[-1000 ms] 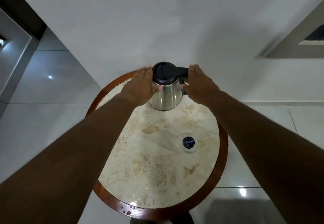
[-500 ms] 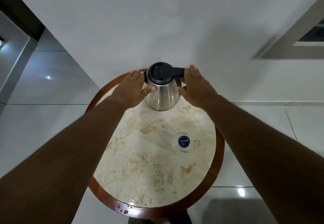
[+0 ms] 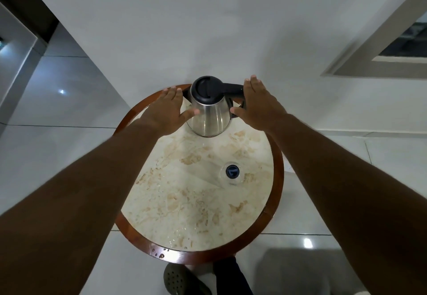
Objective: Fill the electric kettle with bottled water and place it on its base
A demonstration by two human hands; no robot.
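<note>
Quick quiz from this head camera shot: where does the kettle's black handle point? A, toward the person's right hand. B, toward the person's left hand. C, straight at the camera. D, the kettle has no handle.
A: the kettle stands upright at the far edge of the round table, and its black handle runs out from the lid to the right hand, away from the left hand.

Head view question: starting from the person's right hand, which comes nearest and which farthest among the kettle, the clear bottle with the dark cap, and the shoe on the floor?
From the right hand:
1. Kettle, just left of the hand at the table's far edge; the handle is right by the fingers.
2. Bottle, on the table's right side, closer to the person.
3. Shoe, on the floor beneath the table's near edge.
</note>
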